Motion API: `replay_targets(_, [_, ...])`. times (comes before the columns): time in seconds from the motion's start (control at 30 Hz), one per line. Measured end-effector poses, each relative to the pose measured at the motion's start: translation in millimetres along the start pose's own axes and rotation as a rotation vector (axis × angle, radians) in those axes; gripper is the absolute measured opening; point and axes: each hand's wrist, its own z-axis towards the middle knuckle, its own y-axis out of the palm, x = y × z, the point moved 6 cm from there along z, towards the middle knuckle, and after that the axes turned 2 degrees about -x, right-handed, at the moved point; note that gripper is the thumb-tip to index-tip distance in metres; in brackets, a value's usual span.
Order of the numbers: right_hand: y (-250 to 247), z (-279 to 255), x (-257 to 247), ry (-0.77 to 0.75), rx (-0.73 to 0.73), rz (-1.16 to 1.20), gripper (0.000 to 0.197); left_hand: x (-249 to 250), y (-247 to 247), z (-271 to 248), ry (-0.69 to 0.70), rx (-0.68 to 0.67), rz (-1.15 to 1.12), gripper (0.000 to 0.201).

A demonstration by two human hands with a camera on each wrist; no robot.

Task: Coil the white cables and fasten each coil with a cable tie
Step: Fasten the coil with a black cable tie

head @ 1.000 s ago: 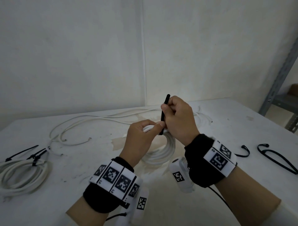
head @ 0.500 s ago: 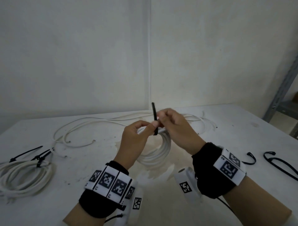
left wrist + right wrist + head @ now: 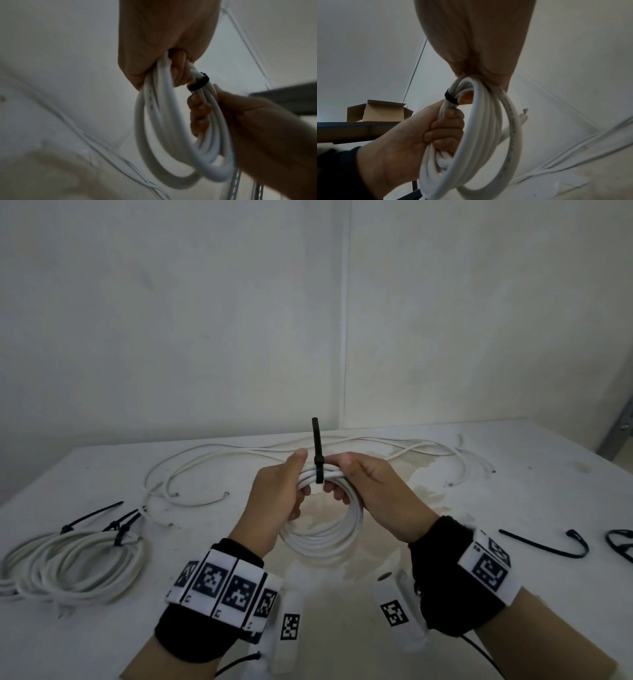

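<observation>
The coiled white cable (image 3: 329, 539) at frame centre looks like smooth, slightly glossy plastic. The cable tie (image 3: 317, 453) around it is matt black plastic. The white table (image 3: 513, 498) looks matt, scuffed and stained.

A white table (image 3: 513, 474) with scuffs and a pale brownish stain near its middle stands in the corner of a room with plain off-white walls (image 3: 171, 320). At the far right edge, part of a grey metal shelf frame (image 3: 616, 433) is visible. From the right wrist view, an open brown cardboard box (image 3: 380, 113) sits on top of a dark shelf (image 3: 351, 129).
</observation>
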Motion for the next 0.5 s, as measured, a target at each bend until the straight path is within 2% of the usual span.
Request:
replay_targets(0.13, [5, 6, 0, -0.022, -0.039, -0.029, 0.028, -6, -2, -2, -0.071, 0.029, -0.168, 0.046])
replay_targets(0.33, [5, 15, 2, -0.033, -0.017, -0.024, 0.027, -3, -2, 0, -0.090, 0.033, -0.226, 0.044])
replay_targets(0.5, [8, 15, 14, 0.064, 0.008, -0.007, 0.036, -7, -6, 1, -0.107, -0.087, -0.202, 0.047])
